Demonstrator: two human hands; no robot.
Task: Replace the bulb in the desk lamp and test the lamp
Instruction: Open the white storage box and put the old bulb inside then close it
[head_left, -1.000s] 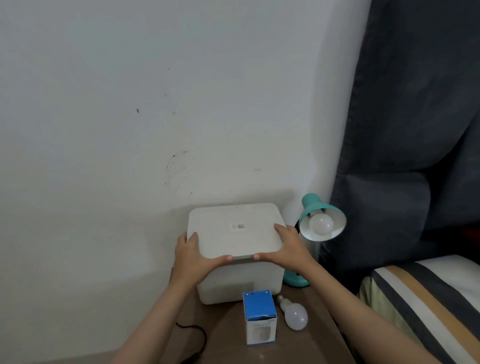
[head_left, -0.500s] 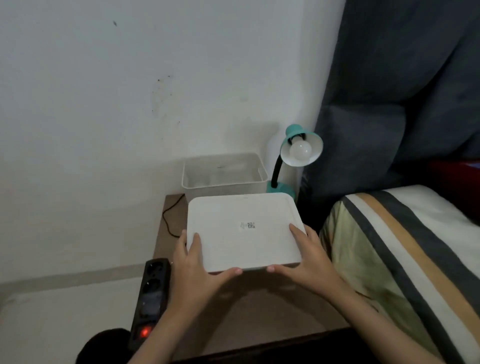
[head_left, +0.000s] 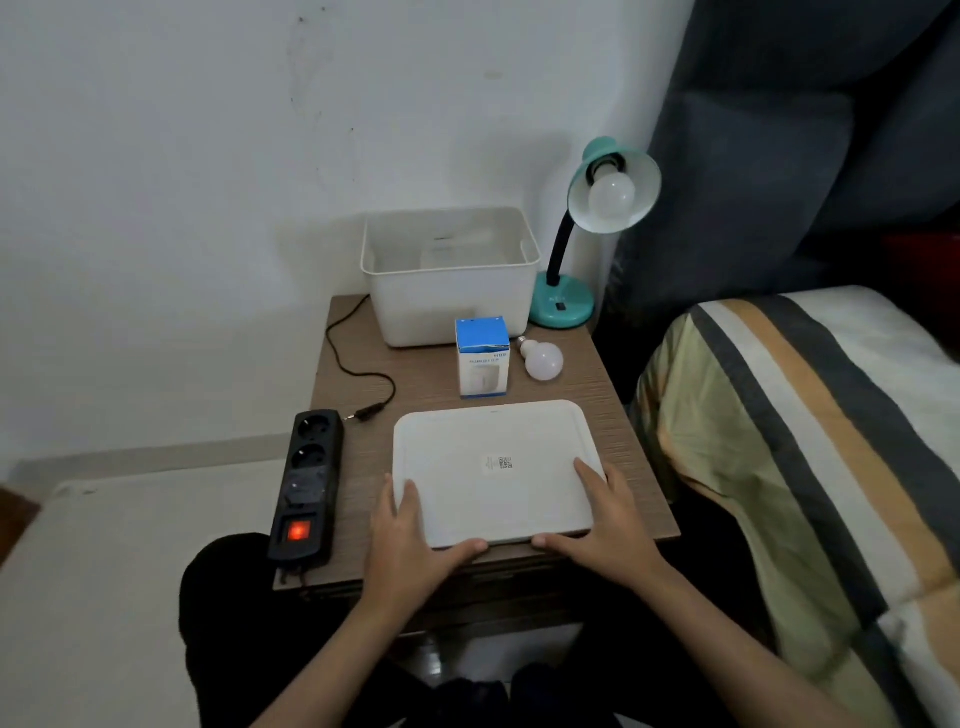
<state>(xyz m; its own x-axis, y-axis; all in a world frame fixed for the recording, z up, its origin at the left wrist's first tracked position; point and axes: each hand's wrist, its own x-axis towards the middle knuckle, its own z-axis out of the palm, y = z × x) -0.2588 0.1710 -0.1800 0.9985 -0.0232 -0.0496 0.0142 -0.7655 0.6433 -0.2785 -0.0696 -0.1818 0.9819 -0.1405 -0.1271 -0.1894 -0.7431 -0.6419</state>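
You had a teal desk lamp (head_left: 562, 306) with a black neck and a white bulb (head_left: 612, 195) in its pale-lined shade. The loose bulb (head_left: 543, 359) was white too, its box (head_left: 482, 365) blue on top and white below. The lid (head_left: 493, 467) and tub (head_left: 450, 291) were off-white, the lid bearing a small black code. The worktop (head_left: 613, 410) showed brown wood grain. The power strip (head_left: 307, 486) was black with a glowing red switch. The bedding (head_left: 810, 441) ran in cream, grey and tan stripes.

Matt white plastic lid (head_left: 493, 467) on a wood-grain table (head_left: 618, 415); glossy teal lamp (head_left: 613, 187); striped cloth bedcover (head_left: 810, 426).
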